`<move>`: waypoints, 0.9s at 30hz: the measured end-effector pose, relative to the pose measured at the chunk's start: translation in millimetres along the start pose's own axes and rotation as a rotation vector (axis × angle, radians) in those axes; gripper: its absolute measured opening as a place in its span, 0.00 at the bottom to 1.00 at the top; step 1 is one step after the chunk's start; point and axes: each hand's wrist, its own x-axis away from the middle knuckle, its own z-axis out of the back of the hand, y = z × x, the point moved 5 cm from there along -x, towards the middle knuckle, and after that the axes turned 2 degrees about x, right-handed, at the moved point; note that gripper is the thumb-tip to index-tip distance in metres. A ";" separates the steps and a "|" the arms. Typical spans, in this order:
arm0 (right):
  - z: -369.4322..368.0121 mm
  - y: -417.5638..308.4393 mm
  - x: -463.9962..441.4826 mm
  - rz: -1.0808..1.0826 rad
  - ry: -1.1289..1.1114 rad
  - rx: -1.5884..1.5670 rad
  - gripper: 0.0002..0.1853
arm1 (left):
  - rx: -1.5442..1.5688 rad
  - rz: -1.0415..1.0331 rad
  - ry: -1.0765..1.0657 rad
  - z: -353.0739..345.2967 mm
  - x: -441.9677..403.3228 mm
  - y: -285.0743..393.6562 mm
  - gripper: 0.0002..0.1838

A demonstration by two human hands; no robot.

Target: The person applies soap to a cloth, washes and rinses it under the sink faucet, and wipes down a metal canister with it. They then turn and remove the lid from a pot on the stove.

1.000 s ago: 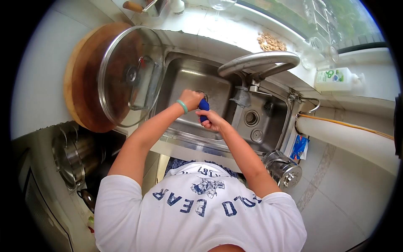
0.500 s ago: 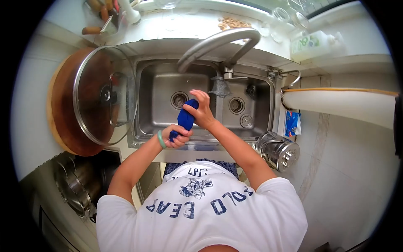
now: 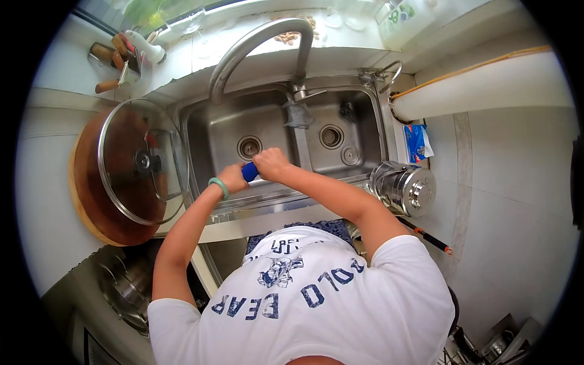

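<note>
A blue cloth (image 3: 249, 171) is stretched between my two hands above the front of the left sink basin (image 3: 210, 137). My left hand (image 3: 233, 178), with a green bangle at the wrist, is closed around one end. Around the other end my right hand (image 3: 272, 164) makes a fist. Only a short piece of the cloth shows between them; the rest is hidden inside the fingers. Behind the hands lies the round drain (image 3: 249, 147) of the basin.
A curved faucet (image 3: 261, 25) arches over the sink. To the left, a glass lid (image 3: 143, 188) leans on a round wooden board (image 3: 88, 204). On the right are a metal canister (image 3: 404, 188) and a blue packet (image 3: 417, 143). Knives (image 3: 112, 58) stand at the back left.
My right hand was open against the cloth and is now closed on its end. Both hands have drawn level, and less cloth shows. The camera view has turned and shifted.
</note>
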 end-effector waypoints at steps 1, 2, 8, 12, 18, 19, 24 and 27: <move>-2.2 1.5 1.4 -0.060 -0.117 -0.033 0.06 | -0.010 -0.006 -0.003 -4.3 -3.7 -6.1 0.19; -3.7 4.9 3.3 -0.130 -0.085 -0.104 0.05 | -0.196 0.070 -0.019 7.9 -7.5 7.0 0.23; -32.3 14.9 8.9 -0.301 0.005 -0.626 0.05 | -0.623 -0.067 0.067 21.1 -25.2 18.2 0.28; -25.6 -2.3 16.4 -0.505 -0.175 -1.267 0.08 | -0.625 -0.248 0.263 39.3 -24.5 26.9 0.19; -15.5 -37.6 19.0 -0.594 -0.403 -1.998 0.17 | -0.524 -0.376 0.510 65.9 -17.6 43.7 0.10; -12.9 -37.5 19.3 -0.603 -0.385 -2.001 0.17 | -0.500 -0.410 0.610 70.3 -15.0 47.5 0.09; -0.3 -57.8 23.2 -0.516 -0.579 -2.258 0.17 | -0.462 -0.448 0.754 78.1 -4.9 50.4 0.12; -0.8 -68.4 26.9 -0.477 -0.643 -2.407 0.16 | -0.399 -0.475 0.822 80.3 4.8 57.0 0.13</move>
